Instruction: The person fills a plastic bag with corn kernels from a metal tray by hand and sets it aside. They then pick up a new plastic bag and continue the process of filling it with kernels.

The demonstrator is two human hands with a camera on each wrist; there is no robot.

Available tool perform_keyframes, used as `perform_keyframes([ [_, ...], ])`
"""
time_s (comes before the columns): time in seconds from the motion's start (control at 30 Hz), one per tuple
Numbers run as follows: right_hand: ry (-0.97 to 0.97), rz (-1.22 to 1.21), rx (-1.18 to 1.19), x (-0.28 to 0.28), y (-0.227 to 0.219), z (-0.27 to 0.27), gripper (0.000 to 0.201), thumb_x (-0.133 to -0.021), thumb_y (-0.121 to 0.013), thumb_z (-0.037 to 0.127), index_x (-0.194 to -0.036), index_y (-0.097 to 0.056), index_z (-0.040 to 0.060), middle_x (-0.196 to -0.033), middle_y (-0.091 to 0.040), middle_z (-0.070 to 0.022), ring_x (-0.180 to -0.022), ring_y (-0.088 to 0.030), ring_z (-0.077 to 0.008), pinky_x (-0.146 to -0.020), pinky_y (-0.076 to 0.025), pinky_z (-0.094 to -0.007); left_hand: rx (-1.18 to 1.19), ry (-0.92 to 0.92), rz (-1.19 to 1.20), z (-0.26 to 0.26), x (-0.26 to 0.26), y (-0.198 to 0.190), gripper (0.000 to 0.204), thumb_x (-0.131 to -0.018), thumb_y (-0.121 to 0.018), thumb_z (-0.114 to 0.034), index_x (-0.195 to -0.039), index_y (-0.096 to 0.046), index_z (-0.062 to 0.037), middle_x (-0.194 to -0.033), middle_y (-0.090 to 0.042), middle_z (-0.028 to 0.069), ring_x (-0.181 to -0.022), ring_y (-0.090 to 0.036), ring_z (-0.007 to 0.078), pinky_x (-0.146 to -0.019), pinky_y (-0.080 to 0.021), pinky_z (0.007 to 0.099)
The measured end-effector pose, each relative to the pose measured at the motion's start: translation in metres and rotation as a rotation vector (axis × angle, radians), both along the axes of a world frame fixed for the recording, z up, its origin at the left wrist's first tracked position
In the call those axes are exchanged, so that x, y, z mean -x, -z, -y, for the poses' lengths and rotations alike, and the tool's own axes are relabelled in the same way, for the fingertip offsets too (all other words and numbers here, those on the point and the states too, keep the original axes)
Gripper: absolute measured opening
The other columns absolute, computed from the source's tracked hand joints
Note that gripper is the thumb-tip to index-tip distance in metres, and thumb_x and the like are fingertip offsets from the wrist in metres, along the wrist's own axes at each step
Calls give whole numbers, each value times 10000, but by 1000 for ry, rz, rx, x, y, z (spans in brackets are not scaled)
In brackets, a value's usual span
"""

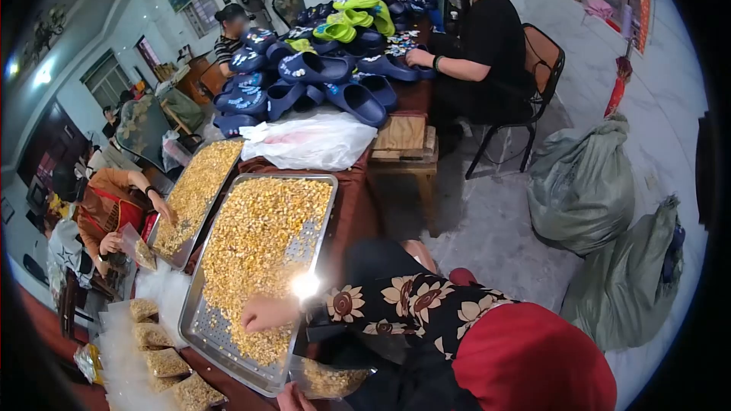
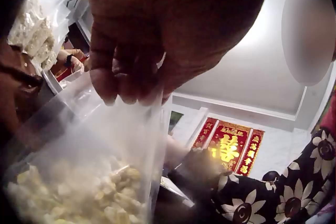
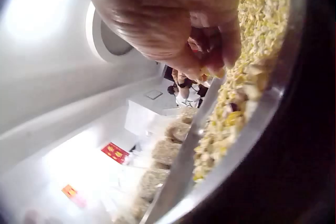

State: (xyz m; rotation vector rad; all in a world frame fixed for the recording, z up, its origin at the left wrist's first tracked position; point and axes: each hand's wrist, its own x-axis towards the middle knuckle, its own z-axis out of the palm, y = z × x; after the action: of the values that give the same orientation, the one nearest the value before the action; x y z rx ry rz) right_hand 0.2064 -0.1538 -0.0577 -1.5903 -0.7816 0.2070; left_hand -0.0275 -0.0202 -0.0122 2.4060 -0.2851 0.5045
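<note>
A clear plastic bag (image 2: 79,145), partly filled with yellow-white pieces, hangs from my left hand (image 2: 173,24), whose fingers pinch its top edge. In the head view that left hand (image 1: 293,397) is beside the near corner of a metal tray (image 1: 333,205), with the bag (image 1: 331,380) to its right. My right hand (image 1: 268,313) is over the tray's near part, above the heap of yellow pieces (image 1: 251,236). The right wrist view has the right hand's (image 3: 168,19) fingers curled together, a few pieces at the fingertips.
Filled bags (image 1: 167,363) and empty clear bags (image 1: 126,350) lie left of the tray. Beyond are a second tray (image 1: 194,190), a white plastic bag (image 1: 312,141) and piled blue clogs (image 1: 316,68). A person in orange (image 1: 114,183) works at the left; sacks (image 1: 582,183) stand right.
</note>
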Motion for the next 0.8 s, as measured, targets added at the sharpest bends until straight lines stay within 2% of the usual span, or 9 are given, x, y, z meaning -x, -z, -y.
perform_keyframes([
  [0.03,8,-8,0,9,-9,1,190,-779,-626,169,-881,-669,15,-704,-642,-122,-617,-605,-216,-593,-480,-339,0,3,22,2,-4,2,165,-890,-583,-41,-1034,-633,20,-939,-643,203,-869,-610,357,-793,-486,383],
  [0.1,-328,-168,-93,33,-38,8,141,-780,-652,153,-826,-685,24,-680,-647,-74,-586,-592,-139,-543,-467,-292,-4,1,31,7,-6,4,166,-889,-585,-46,-1034,-633,21,-933,-641,205,-861,-607,361,-789,-485,386],
  [0.13,-336,-176,-100,39,-39,7,141,-780,-652,153,-826,-685,24,-680,-647,-74,-586,-592,-139,-543,-467,-292,-15,-12,8,9,-6,3,167,-888,-586,-46,-1034,-633,21,-931,-641,205,-860,-607,362,-789,-485,390],
  [0.2,-573,-100,8,47,-40,1,116,-778,-663,137,-813,-692,31,-683,-655,-60,-592,-597,-127,-538,-466,-286,-42,-62,-64,10,-5,1,166,-889,-584,-38,-1036,-634,19,-949,-645,205,-883,-611,358,-809,-484,390],
  [0.3,-650,60,133,52,-33,-6,123,-773,-667,136,-825,-692,27,-685,-655,-63,-611,-605,-128,-552,-470,-289,-40,-47,-9,20,-6,-6,169,-889,-576,-25,-1043,-633,16,-992,-648,205,-927,-617,346,-836,-483,380],
  [0.37,-650,121,110,50,-26,-14,144,-749,-680,150,-827,-702,31,-696,-668,-86,-624,-615,-170,-573,-476,-324,-71,-52,-16,21,-6,-8,170,-887,-578,-19,-1044,-632,17,-1007,-648,205,-942,-619,342,-847,-482,377],
  [0.43,-653,463,285,47,-19,-25,169,-702,-673,151,-821,-714,38,-715,-678,-117,-650,-630,-230,-597,-478,-368,-98,-56,-18,19,-6,-7,170,-886,-579,-13,-1045,-632,18,-1022,-648,205,-958,-620,337,-858,-480,374],
  [0.57,-623,518,355,59,-46,-17,193,-656,-617,127,-796,-723,49,-724,-673,-152,-675,-644,-275,-603,-474,-403,-81,-67,21,21,-7,-18,175,-878,-571,14,-1043,-631,23,-1007,-651,204,-940,-626,335,-850,-485,373],
  [0.8,-564,609,186,58,-33,-48,193,-660,-611,141,-783,-705,26,-708,-651,-181,-641,-622,-318,-582,-455,-432,-132,-148,48,-2,0,-10,162,-883,-568,-3,-1028,-635,17,-913,-644,183,-848,-623,322,-791,-491,369],
])
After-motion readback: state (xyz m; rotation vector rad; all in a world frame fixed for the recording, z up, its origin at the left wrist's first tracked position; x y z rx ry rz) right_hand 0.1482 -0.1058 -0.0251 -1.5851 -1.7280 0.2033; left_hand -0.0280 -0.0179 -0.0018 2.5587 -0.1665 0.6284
